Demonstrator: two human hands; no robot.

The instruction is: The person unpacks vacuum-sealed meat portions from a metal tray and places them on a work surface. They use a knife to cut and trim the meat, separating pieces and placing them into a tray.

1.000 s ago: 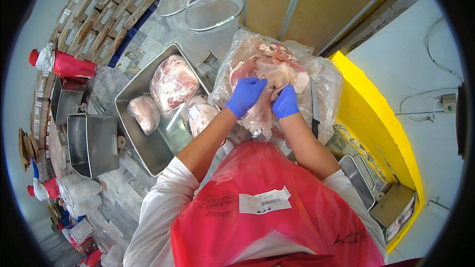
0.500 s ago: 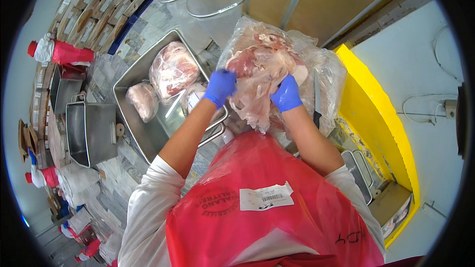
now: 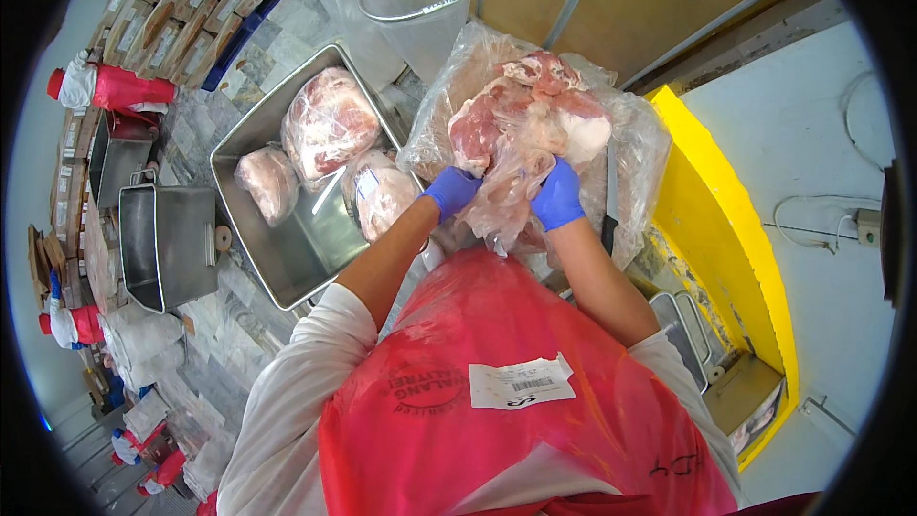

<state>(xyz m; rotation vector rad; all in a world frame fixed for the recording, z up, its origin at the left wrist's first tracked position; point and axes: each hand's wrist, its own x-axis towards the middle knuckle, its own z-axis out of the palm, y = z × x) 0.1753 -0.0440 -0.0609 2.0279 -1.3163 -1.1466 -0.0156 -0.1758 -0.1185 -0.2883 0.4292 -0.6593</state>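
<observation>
At the centre of the frame we see both hands in blue gloves under a lump of raw meat (image 3: 521, 119) that sits in a clear plastic bag (image 3: 630, 148). The left hand (image 3: 451, 191) is clenched on the lower left edge of the plastic, and the right hand (image 3: 559, 196) is closed on a gathered fold of it just below the meat. How far the bag reaches down we cannot tell, since the hands and forearms cover its lower part.

Left of centre stands a steel tray (image 3: 287, 263) on the tabletop (image 3: 239, 344). In it lie three wrapped pieces of meat: a large one (image 3: 330, 119) at its upper end, a smaller one (image 3: 267, 182) on the left, and a third (image 3: 382, 193) at its right rim, just beside the left hand. Further left a deeper steel tub (image 3: 162, 244) stands with nothing we can make out inside.

At the top of the frame two wire hoops hold clear bags (image 3: 420, 0) open; their contents are not visible. A red apron (image 3: 497, 440) with a white label fills the lower centre and hides the tabletop edge. To the right runs a yellow edge (image 3: 731, 229), and small steel pans (image 3: 683, 334) beside it are half hidden behind the right arm.
</observation>
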